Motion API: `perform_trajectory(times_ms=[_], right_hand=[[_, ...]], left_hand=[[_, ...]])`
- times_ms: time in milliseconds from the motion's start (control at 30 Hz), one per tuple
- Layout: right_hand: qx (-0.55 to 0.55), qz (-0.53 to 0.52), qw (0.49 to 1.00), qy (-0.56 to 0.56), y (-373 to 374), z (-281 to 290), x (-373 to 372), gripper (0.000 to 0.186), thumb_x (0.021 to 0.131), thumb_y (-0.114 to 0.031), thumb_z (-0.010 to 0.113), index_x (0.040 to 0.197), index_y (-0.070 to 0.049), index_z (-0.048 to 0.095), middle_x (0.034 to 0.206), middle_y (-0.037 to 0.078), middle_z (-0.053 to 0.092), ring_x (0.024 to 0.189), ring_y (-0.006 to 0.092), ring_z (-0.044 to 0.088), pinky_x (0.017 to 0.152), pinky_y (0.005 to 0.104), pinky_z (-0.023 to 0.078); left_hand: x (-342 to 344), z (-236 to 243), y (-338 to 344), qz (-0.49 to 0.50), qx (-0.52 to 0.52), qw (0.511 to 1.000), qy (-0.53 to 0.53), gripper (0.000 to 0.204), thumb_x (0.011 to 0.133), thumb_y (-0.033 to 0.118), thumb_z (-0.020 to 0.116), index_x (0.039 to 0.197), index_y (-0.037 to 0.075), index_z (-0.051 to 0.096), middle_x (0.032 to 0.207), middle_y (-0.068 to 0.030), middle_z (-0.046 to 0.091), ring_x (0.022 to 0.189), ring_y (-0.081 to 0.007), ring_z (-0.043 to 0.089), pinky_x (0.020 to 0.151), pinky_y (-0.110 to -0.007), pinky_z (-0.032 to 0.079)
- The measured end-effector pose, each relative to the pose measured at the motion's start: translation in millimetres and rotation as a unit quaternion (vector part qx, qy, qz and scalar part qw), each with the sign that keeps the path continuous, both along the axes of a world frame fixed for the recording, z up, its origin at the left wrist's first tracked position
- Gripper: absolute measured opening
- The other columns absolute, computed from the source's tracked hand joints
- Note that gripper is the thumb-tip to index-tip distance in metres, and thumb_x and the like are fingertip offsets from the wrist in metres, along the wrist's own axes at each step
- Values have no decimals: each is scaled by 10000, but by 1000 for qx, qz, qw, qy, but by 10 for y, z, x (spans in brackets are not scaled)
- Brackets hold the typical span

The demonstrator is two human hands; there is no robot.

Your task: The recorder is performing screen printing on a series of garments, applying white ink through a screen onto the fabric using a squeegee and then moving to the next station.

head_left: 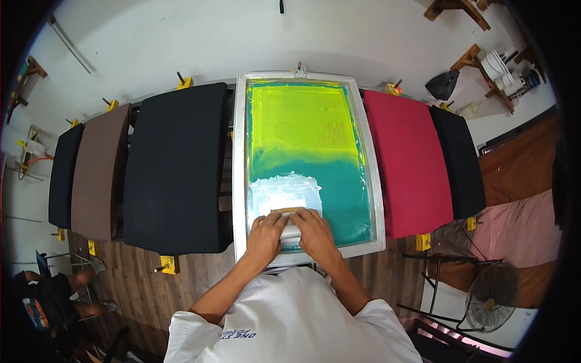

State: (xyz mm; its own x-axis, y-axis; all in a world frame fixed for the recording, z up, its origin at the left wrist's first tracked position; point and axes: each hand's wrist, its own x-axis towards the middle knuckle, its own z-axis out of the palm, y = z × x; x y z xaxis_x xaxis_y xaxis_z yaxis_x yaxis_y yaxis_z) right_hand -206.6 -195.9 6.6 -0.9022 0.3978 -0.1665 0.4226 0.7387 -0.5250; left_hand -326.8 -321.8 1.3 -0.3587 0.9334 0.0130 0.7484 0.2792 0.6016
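Here both hands, left hand (pixel 264 235) and right hand (pixel 315 231), clamp the squeegee (pixel 289 221) at the near end of the screen (pixel 308 154). Keep pressure even and the blade square to the frame.

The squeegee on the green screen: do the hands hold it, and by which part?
Yes. The left hand and right hand both grip the wooden-handled squeegee by its top handle, side by side, on the aluminium-framed yellow-green printing screen.
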Motion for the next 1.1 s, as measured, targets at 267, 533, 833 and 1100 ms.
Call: perform_trajectory(times_ms=[267, 533, 833, 1100], right_hand=[[0, 13, 999, -49, 17, 31, 12, 553, 727, 89, 595, 1261, -53, 595, 1298, 142, 566, 1243, 321, 489, 922, 462, 457], [58, -16, 998, 32, -90, -108, 86, 406, 833, 28, 541, 1224, -55, 609, 1277, 135, 562, 1250, 320, 496, 900, 488, 458], [59, -20, 997, 45, -86, -144, 126, 554, 707, 87, 611, 1243, -53, 602, 1313, 119, 545, 1234, 323, 489, 913, 456, 452], [41, -21, 998, 39, -165, -132, 136, 533, 730, 82, 596, 1250, -37, 590, 1321, 151, 527, 1268, 342, 463, 925, 477, 447]], left_hand=[[37, -61, -43, -13, -36, 998, -41, 692, 629, -130, 639, 1304, 3, 562, 1348, -199, 559, 1203, -354, 552, 1021, -430, 413], [118, -71, -75, 22, -21, 999, -16, 646, 691, -137, 597, 1317, 16, 562, 1345, -205, 555, 1283, -340, 509, 1067, -473, 364], [167, -111, -95, 14, -35, 999, 26, 670, 682, -109, 651, 1328, 39, 556, 1356, -175, 551, 1311, -307, 486, 1113, -543, 294], [205, -137, -116, 25, -32, 999, 27, 717, 645, -140, 637, 1332, 50, 552, 1365, -150, 539, 1295, -315, 498, 1116, -674, 187]])
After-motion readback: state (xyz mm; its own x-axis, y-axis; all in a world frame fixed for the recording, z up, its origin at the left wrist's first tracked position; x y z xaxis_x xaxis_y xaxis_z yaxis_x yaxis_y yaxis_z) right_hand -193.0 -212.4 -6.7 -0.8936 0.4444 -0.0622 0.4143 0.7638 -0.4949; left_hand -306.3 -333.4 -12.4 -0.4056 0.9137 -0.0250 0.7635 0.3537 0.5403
